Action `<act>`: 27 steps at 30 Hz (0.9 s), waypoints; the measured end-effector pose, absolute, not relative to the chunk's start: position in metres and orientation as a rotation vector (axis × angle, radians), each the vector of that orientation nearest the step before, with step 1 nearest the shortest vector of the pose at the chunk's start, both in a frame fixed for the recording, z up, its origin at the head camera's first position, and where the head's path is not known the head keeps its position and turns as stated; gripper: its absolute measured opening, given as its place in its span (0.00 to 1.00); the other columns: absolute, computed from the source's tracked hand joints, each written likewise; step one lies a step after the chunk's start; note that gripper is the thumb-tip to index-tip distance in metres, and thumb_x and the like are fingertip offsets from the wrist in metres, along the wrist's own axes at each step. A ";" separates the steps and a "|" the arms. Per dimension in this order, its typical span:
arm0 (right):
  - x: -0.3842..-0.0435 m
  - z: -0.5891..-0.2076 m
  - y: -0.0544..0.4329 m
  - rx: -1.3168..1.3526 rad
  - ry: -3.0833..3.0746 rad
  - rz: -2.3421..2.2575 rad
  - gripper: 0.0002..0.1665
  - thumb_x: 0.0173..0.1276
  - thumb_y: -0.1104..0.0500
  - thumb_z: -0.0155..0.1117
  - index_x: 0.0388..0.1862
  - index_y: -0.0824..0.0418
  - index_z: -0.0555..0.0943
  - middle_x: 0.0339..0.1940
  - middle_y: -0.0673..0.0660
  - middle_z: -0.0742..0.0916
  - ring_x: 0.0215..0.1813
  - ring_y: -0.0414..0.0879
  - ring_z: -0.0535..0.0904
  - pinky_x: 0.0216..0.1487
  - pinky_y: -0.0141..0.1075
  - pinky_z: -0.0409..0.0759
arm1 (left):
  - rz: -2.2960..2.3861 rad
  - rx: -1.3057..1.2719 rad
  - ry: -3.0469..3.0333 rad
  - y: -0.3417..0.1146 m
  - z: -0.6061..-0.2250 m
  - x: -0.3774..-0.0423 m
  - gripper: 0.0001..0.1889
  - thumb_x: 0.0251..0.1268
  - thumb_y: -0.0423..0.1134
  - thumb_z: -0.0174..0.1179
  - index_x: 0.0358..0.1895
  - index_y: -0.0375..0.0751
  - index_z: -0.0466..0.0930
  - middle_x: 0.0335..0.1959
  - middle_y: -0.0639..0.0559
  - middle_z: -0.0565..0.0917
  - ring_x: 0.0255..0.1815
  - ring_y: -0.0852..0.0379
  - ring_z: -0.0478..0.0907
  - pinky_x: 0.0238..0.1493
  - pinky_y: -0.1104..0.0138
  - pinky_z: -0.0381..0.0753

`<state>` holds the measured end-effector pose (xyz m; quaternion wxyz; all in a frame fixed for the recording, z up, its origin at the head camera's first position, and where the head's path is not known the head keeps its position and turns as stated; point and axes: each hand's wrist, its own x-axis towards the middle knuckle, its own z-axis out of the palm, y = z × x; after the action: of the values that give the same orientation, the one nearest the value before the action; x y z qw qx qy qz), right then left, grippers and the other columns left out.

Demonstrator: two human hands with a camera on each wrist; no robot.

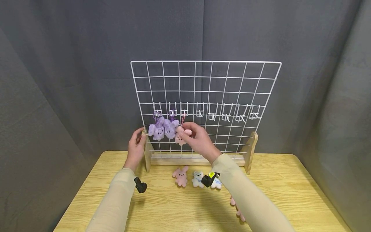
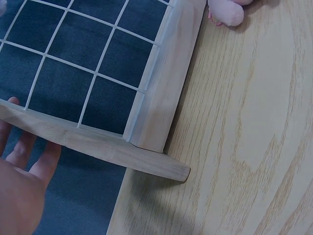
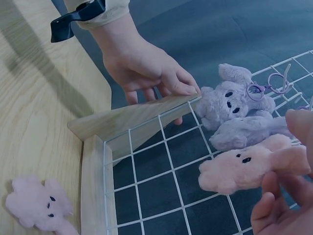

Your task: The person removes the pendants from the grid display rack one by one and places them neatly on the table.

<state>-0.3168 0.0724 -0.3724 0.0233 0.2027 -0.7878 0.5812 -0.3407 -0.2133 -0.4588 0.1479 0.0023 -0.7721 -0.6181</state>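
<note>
My right hand (image 1: 201, 140) pinches a pink plush bunny keychain (image 1: 180, 139) in front of the white wire grid rack (image 1: 205, 61). The bunny's pink strap (image 1: 183, 118) runs up to the third hook from the left; whether it is looped over that hook I cannot tell. Two purple plush keychains (image 1: 158, 132) hang close together from the first two hooks, just left of the bunny. My left hand (image 1: 136, 149) grips the rack's left wooden post (image 2: 107, 154); in the right wrist view its thumb is on the near side, fingers beyond.
Several more white hooks (image 1: 212, 116) line the grid to the right. On the wooden table (image 1: 162, 209) lie a pink bunny plush (image 1: 181, 177), two white bear plushes (image 1: 198, 179), one partly hidden by the wrist camera, and something pink (image 1: 240, 214) partly under my right sleeve.
</note>
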 end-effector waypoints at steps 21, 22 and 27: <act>-0.306 -0.366 0.080 0.545 -2.343 1.842 0.14 0.79 0.54 0.65 0.52 0.64 0.86 0.28 0.52 0.83 0.29 0.41 0.74 0.28 0.31 0.73 | -1.800 -0.023 -2.177 -0.213 -0.460 -0.340 0.21 0.87 0.41 0.49 0.76 0.49 0.69 0.56 0.40 0.79 0.38 0.61 0.70 0.36 0.72 0.71; -0.306 -0.365 0.081 0.543 -2.335 1.842 0.14 0.79 0.54 0.65 0.52 0.64 0.86 0.26 0.52 0.81 0.27 0.41 0.71 0.26 0.31 0.71 | -1.796 -0.022 -2.181 -0.213 -0.460 -0.341 0.21 0.87 0.41 0.49 0.77 0.49 0.69 0.56 0.40 0.80 0.38 0.61 0.70 0.36 0.72 0.71; -0.303 -0.361 0.085 0.562 -2.299 1.844 0.12 0.78 0.56 0.67 0.49 0.64 0.87 0.28 0.51 0.84 0.27 0.40 0.73 0.27 0.30 0.72 | -1.791 -0.001 -2.198 -0.214 -0.461 -0.341 0.21 0.87 0.41 0.49 0.76 0.51 0.69 0.59 0.42 0.80 0.43 0.58 0.72 0.38 0.72 0.72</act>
<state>-0.3030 0.0851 -0.3612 0.0707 0.1869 -0.7644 0.6130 -0.3410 -0.2136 -0.4607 0.1526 -0.0005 -0.7662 -0.6242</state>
